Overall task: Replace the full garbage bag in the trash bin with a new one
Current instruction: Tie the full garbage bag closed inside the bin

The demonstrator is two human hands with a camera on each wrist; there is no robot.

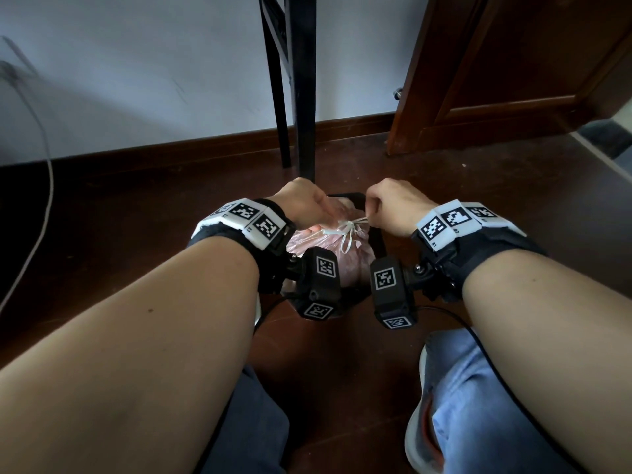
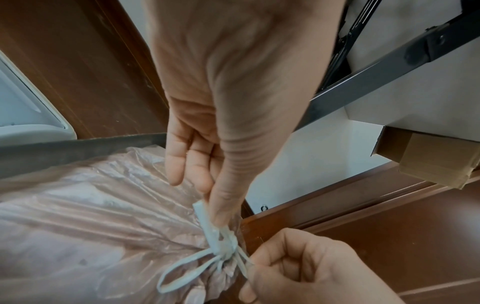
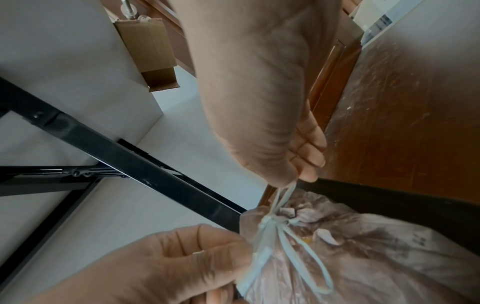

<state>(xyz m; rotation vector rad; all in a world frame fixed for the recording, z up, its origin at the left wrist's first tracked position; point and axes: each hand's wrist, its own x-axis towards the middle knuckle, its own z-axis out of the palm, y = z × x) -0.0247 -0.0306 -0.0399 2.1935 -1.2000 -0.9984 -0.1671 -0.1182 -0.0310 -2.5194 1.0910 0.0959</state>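
Bin (image 1: 378, 234): holds full pink bag (image 1: 349, 265), contents indistinct | my left hand (image 1: 304, 206) pinches drawstring (image 1: 347, 230) | my right hand (image 1: 393, 206) pinches its other end.

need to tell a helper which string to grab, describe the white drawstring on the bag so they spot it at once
Find the black trash bin on the dark wooden floor by the black table leg. The pink garbage bag fills it. The white drawstring is knotted at its gathered neck, pinched by the left hand and right hand.
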